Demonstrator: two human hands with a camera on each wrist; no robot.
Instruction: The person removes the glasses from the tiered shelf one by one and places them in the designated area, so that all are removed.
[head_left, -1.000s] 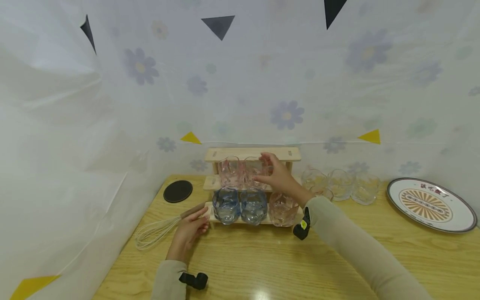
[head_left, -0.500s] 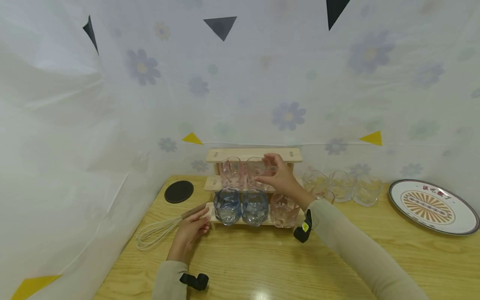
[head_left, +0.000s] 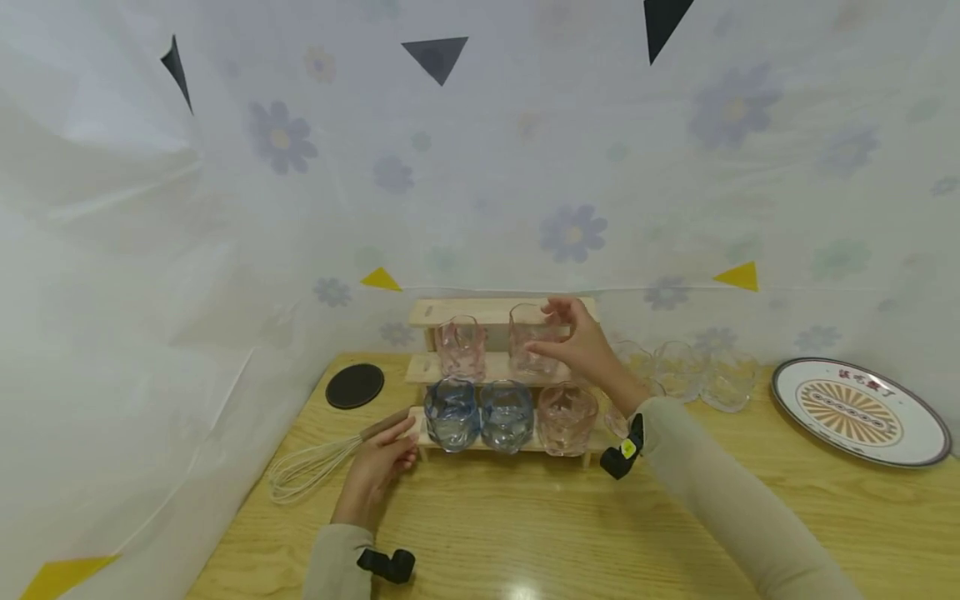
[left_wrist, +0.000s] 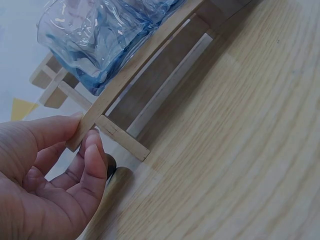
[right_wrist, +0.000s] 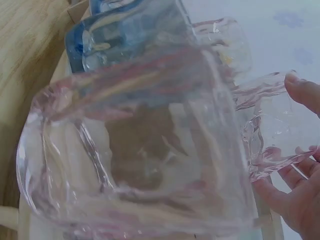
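My right hand (head_left: 581, 346) grips a clear pink-tinted glass (head_left: 525, 342) at the middle tier of a three-tier wooden rack (head_left: 495, 312). In the right wrist view, thumb and fingers lie on either side of this glass (right_wrist: 272, 127). Another pink glass (head_left: 461, 346) stands to its left on that tier. Two blue glasses (head_left: 452, 417) and a pink glass (head_left: 567, 419) line the bottom tier. My left hand (head_left: 378, 462) pinches the left end of the bottom board (left_wrist: 125, 80), thumb on top and fingers underneath.
Several clear glasses (head_left: 678, 371) stand on the table right of the rack, partly behind the right arm. Farther right lies a patterned plate (head_left: 862, 412). A whisk (head_left: 322, 462) and a round black coaster (head_left: 355, 386) lie to the left. A white curtain (head_left: 480, 167) hangs behind.
My right hand has shifted right and slightly up with the pink glass, widening the gap from the other pink glass on the tier. The left hand keeps its place on the rack.
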